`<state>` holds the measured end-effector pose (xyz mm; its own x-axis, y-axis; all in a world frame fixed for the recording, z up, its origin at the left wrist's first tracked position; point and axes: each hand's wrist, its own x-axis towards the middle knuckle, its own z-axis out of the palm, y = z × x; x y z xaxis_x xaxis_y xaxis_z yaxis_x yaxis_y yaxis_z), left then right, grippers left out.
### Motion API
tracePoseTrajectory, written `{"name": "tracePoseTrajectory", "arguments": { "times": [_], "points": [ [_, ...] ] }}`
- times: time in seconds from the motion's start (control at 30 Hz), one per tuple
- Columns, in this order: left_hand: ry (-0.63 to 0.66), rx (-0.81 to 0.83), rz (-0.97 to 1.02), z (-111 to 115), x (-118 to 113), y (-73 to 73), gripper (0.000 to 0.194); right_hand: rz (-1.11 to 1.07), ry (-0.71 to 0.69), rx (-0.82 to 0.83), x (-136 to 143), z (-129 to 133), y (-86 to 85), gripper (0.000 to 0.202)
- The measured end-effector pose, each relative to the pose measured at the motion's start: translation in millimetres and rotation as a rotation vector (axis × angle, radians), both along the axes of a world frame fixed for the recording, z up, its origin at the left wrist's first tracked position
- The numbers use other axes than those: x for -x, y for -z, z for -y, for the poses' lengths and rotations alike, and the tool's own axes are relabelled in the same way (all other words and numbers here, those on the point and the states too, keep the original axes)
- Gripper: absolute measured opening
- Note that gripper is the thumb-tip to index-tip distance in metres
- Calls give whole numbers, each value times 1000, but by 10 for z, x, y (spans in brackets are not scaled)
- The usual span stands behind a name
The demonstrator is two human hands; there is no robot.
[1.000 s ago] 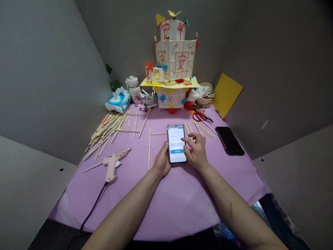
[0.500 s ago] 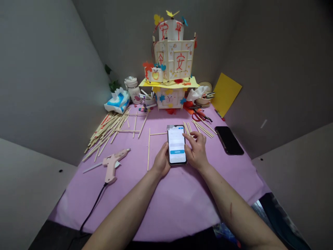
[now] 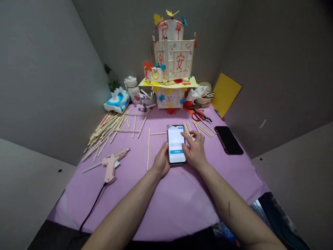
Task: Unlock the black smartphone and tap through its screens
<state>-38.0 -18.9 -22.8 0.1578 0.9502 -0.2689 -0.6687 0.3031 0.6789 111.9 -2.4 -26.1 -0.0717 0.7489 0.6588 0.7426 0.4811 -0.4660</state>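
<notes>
A phone [image 3: 176, 147] with a lit white and blue screen is held upright over the middle of the purple cloth. My left hand [image 3: 162, 161] grips its lower left edge. My right hand [image 3: 195, 149] is at the phone's right side, its index finger and thumb spread apart over the screen; whether they touch the glass I cannot tell. Behind the phone a wooden stick [image 3: 157, 133] runs from its left edge to a longer stick [image 3: 148, 149]. Several short sticks [image 3: 203, 129] lie just beyond my right hand.
A pink glue gun [image 3: 111, 166] with a black cord lies at the left, below a stick pile [image 3: 108, 128]. A dark phone [image 3: 229, 140] lies at the right. Behind stand a decorated paper tower [image 3: 170, 99], a jar [image 3: 133, 91] and red-handled pliers [image 3: 199, 114].
My right index finger and thumb have moved slightly left, further over the phone's screen. My left hand still holds the phone in the same place.
</notes>
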Motion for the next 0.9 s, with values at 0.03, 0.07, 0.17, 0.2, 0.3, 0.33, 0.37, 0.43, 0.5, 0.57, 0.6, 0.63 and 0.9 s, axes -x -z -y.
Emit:
{"name": "tracePoseTrajectory", "arguments": {
  "times": [0.03, 0.07, 0.17, 0.2, 0.3, 0.33, 0.37, 0.43, 0.5, 0.57, 0.6, 0.63, 0.9],
  "points": [
    [-1, -1, 4, -2, 1, 4, 31, -1, 3, -2, 2, 2, -6, 41],
    [-1, -2, 6, -4, 3, 8, 31, -8, 7, -9, 2, 7, -14, 42],
    [-1, 8, 6, -7, 7, 14, 29, -46, 18, -38, -13, 30, -38, 43],
    [0, 13, 5, -8, 9, 15, 28, -55, 18, -48, -20, 37, -43, 42],
    [-16, 16, 4, -12, 15, 24, 27, -69, 9, -70, -37, 48, -49, 38],
    [-24, 16, 3, -15, 17, 28, 27, -72, 7, -74, -40, 49, -48, 37],
    [-28, 15, 2, -17, 18, 33, 28, -74, 5, -77, -41, 50, -46, 36],
    [-30, 18, -4, -22, 20, 41, 29, -79, -1, -80, -41, 49, -38, 35],
    [-26, 22, -3, -23, 17, 43, 30, -85, -9, -80, -38, 48, -28, 35],
    [-23, 24, 6, -22, 12, 36, 30, -89, -18, -77, -34, 46, -14, 34],
    [-23, 25, 9, -21, 9, 30, 31, -91, -21, -76, -32, 44, -8, 34],
    [-21, 28, 11, -19, 7, 23, 31, -92, -26, -73, -30, 43, -2, 34],
    [-23, 45, 7, -13, 6, -19, 29, -69, -89, -70, -6, 55, -11, 31]
  ]
}}
